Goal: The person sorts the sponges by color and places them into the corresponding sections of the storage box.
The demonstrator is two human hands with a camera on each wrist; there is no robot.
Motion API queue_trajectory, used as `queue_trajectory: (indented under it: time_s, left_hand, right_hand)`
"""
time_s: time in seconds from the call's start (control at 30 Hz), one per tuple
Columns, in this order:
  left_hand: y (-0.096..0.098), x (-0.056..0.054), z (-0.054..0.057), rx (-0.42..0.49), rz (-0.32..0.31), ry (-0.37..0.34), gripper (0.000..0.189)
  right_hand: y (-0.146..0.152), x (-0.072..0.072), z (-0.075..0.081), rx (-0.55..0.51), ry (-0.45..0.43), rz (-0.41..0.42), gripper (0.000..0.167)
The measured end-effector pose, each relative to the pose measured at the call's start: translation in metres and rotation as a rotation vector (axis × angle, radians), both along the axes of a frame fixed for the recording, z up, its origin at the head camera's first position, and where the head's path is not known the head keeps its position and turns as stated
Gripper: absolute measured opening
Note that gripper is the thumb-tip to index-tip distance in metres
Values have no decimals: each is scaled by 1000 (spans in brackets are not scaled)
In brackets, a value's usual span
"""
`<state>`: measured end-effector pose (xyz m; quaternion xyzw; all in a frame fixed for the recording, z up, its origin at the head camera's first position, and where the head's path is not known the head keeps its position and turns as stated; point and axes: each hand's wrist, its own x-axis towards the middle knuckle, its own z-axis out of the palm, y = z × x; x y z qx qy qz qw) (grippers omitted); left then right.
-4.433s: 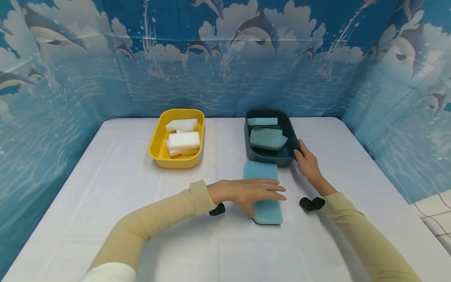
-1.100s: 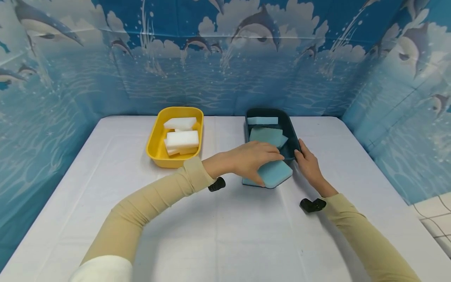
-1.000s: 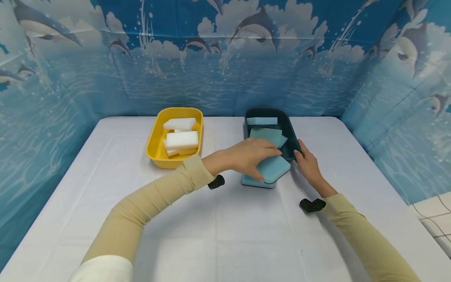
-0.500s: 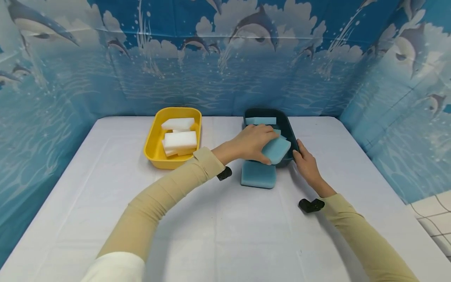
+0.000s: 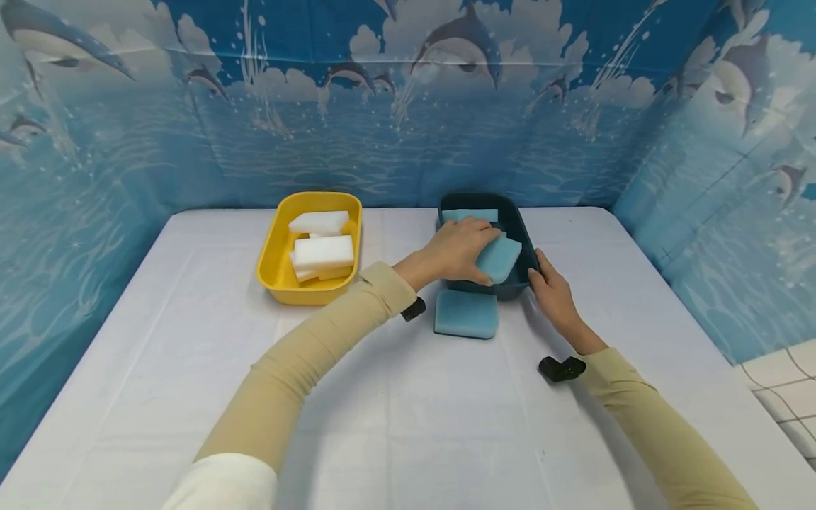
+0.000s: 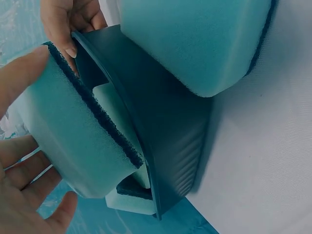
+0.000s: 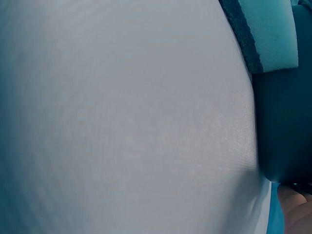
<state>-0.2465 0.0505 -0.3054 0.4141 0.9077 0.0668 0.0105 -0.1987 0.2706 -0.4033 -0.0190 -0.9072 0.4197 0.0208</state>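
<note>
My left hand [image 5: 460, 249] grips a light-blue sponge [image 5: 500, 258] by its edges, over the dark teal tray [image 5: 529, 244]. In the left wrist view this sponge [image 6: 78, 126] shows a dark scouring layer along one side, with thumb and fingers on opposite edges. More blue sponges lie inside the tray, partly hidden by the hand. Another blue sponge [image 5: 467, 314] lies on the table against the tray's near side. My right hand [image 5: 557, 297] holds the tray's right rim near its front corner, thumb and fingers around the edge.
A yellow tray [image 5: 270, 273] with several white sponges [image 5: 324, 251] stands to the left on the white-covered table [image 5: 382, 425]. A dolphin-printed curtain [image 5: 319, 142] hangs behind and at both sides. A dark wrist camera [image 5: 561, 369] sits by the right wrist.
My left hand has lifted a blue sponge off the one in front and carried it forward over the teal tray. The right hand stays on the tray's rim.
</note>
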Motion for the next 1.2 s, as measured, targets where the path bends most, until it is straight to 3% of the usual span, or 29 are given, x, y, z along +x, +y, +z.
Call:
queue_trajectory:
  time_s: [0.33, 0.83, 1.2]
  left_hand:
    - [12, -6, -10, -40, 50, 24, 85]
    - [38, -2, -13, -87, 164, 46, 85]
    - [37, 1, -15, -46, 119, 26, 87]
  right_hand:
    - [2, 1, 0, 12, -9, -13, 59]
    - [-1, 0, -1, 17, -5, -6, 60]
    - [2, 0, -1, 2, -4, 4, 61]
